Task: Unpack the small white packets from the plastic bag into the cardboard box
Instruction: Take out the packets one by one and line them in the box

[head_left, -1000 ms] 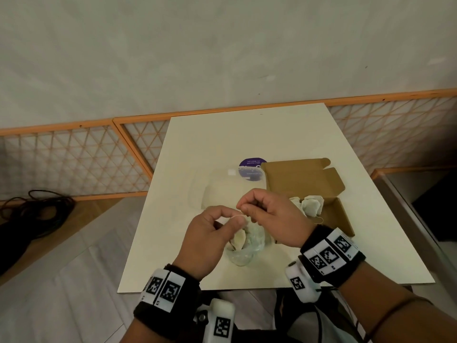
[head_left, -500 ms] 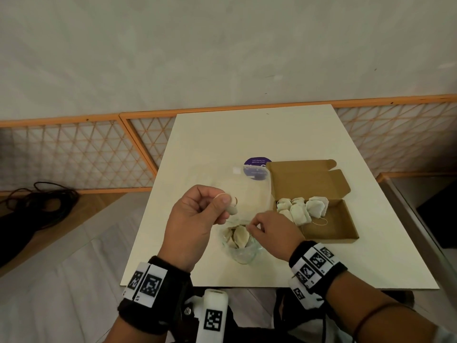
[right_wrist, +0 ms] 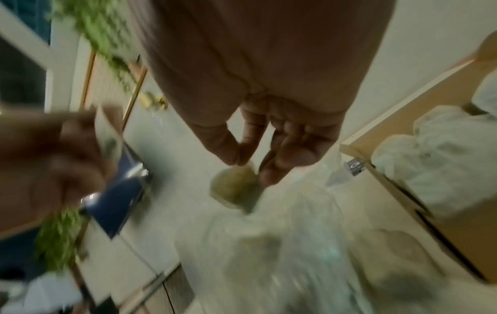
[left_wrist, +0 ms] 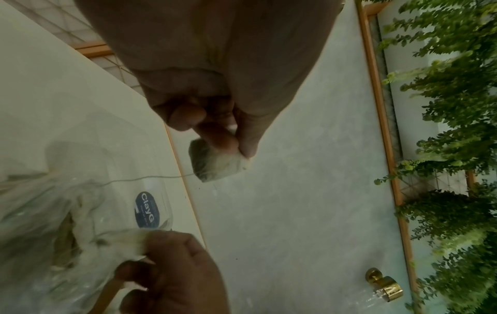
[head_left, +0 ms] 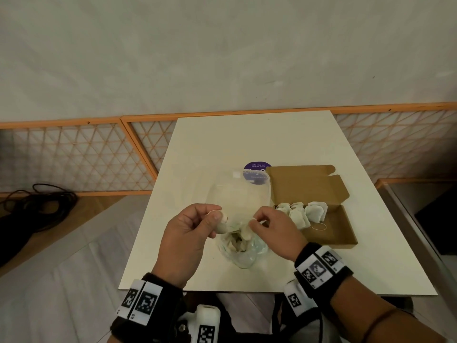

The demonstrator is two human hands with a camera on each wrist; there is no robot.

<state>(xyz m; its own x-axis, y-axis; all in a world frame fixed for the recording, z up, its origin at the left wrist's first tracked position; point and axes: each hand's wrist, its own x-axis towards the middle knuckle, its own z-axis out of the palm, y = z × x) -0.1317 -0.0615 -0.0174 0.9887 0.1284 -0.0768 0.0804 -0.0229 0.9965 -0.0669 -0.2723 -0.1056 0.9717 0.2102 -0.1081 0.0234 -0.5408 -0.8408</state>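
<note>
A clear plastic bag [head_left: 243, 251] lies on the white table [head_left: 247, 144], open at the top, with a few small white packets inside. My left hand [head_left: 217, 217] pinches one packet [left_wrist: 217, 163] just left of the bag's mouth; a thin string runs from it toward the bag. My right hand [head_left: 254, 222] pinches another packet [right_wrist: 234, 189] between thumb and forefinger right over the bag [right_wrist: 269, 244]. The open cardboard box [head_left: 329, 233] sits to the right, with several packets [head_left: 301, 214] stacked at its far left end.
A round purple sticker [head_left: 256, 169] lies behind the bag beside the box lid. An orange lattice fence [head_left: 74, 157] runs behind the table. Black cables [head_left: 37, 206] lie on the floor to the left. The table's near edge is just under my wrists.
The hands, together over the bag a second ago, have parted. My left hand keeps its packet raised. My right hand dipped into the bag and has lifted a packet out.
</note>
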